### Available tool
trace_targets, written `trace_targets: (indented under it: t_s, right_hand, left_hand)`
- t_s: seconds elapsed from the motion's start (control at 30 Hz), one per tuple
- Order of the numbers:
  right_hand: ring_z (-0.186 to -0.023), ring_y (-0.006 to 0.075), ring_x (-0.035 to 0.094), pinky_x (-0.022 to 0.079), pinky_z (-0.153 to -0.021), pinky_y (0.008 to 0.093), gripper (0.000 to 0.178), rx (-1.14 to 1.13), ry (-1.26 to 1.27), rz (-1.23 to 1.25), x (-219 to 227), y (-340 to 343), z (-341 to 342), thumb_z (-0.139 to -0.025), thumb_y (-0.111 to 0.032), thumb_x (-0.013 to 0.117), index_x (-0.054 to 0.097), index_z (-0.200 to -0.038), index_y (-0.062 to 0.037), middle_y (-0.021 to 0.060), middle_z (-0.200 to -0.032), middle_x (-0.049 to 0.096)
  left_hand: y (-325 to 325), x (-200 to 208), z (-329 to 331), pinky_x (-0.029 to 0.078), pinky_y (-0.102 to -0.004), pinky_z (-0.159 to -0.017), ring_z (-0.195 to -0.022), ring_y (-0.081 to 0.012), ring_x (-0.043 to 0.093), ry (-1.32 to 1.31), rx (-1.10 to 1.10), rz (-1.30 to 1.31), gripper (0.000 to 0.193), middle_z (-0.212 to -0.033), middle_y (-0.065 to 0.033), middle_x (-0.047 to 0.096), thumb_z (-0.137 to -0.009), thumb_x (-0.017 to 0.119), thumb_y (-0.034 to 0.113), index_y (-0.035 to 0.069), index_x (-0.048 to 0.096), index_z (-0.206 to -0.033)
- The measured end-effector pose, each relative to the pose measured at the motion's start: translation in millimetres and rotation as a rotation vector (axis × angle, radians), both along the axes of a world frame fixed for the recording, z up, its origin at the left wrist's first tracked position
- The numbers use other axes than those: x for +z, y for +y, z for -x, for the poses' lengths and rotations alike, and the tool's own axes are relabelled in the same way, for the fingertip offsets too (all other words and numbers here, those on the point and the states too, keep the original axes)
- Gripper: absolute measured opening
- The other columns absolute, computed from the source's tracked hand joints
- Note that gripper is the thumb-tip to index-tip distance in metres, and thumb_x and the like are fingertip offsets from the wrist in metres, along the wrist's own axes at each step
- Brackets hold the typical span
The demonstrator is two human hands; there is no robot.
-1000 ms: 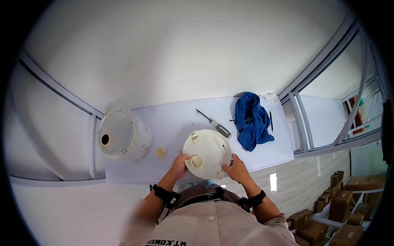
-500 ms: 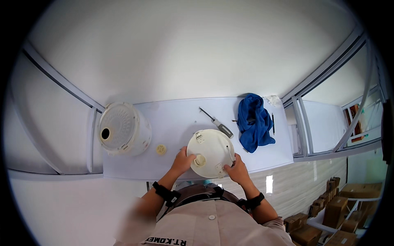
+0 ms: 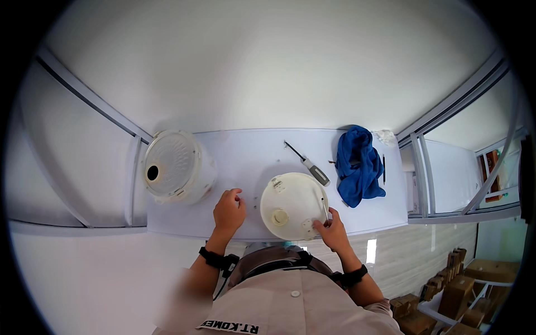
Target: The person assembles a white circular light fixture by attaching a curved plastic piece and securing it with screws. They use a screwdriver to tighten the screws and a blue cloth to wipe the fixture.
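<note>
A round white lid-like disc [image 3: 296,195] is tilted at the table's near edge, bearing a cream-coloured round collar [image 3: 280,217] and small plates at its rim. My right hand [image 3: 333,230] grips its lower right edge, thumb on the face. A slim, pale tool with a dark tip [image 3: 325,209] sticks up from that hand, and its exact kind is unclear. My left hand [image 3: 229,212], off the disc, is over the table to its left with the fingers curled. Whatever lies under or in those fingers is hidden.
A white bucket [image 3: 181,170] with a dark hole in its top stands at the left. Behind the disc lies a screwdriver [image 3: 316,172] with a grey handle. At the right are a crumpled blue cloth [image 3: 360,167] and a thin black rod [image 3: 383,169].
My left hand has let go of the disc and moved left, over where a round yellowish slotted cap lay; the cap is now hidden. My right hand keeps its hold. The view has shifted slightly.
</note>
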State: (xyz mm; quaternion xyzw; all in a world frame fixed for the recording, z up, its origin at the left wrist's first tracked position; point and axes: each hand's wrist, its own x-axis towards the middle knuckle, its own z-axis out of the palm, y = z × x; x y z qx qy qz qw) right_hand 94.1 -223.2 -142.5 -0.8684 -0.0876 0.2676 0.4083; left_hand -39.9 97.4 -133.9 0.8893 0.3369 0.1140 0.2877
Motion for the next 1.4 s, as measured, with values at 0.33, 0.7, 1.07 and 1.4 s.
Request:
trace_targets:
  t_s: [0.33,0.7,1.07,1.4]
  right_hand:
    - [-0.074,0.0270,0.072,0.056,-0.072,0.0381,0.086,0.043,-0.091,-0.011,5.0,-8.5,0.9,-0.088,-0.034,0.082,0.040,-0.150,0.0080,0.0149,-0.082,0.072]
    - [-0.070,0.0215,0.068,0.052,-0.068,0.0346,0.078,-0.071,-0.250,-0.081,29.2,-21.8,-3.3,-0.092,-0.025,0.079,0.040,-0.152,0.0055,0.0118,-0.079,0.070]
    - [-0.074,0.0116,0.057,0.047,-0.068,0.0265,0.073,-0.118,-0.173,-0.240,83.1,-12.1,-10.6,-0.093,-0.020,0.078,0.041,-0.151,0.0044,0.0039,-0.080,0.062]
    - [-0.078,0.0156,0.063,0.052,-0.072,0.0314,0.069,-0.185,0.039,-0.162,39.4,-9.7,2.3,-0.093,-0.024,0.078,0.045,-0.145,0.0055,0.0076,-0.087,0.066]
  left_hand:
    - [-15.4,-22.8,-20.7,0.057,-0.0443,-0.078,-0.094,-0.0302,0.070,0.054,-0.134,-0.042,0.023,-0.107,-0.0056,0.068,-0.094,0.071,0.023,0.014,0.073,-0.115]
    - [-14.1,-29.4,-26.9,0.055,-0.0410,-0.071,-0.081,-0.0286,0.068,-0.101,-0.109,-0.063,0.010,-0.099,-0.0100,0.068,-0.096,0.068,0.016,0.006,0.068,-0.100]
    - [-53.4,55.3,-34.3,0.053,-0.0265,-0.071,-0.077,-0.0088,0.063,-0.247,-0.318,0.653,0.009,-0.088,-0.0044,0.071,-0.096,0.072,0.006,0.000,0.070,-0.103]
    - [-99.8,21.3,-55.9,0.057,-0.0398,-0.074,-0.080,-0.0323,0.071,-0.217,-0.855,0.403,0.011,-0.094,-0.0153,0.074,-0.092,0.073,0.007,0.002,0.073,-0.102]
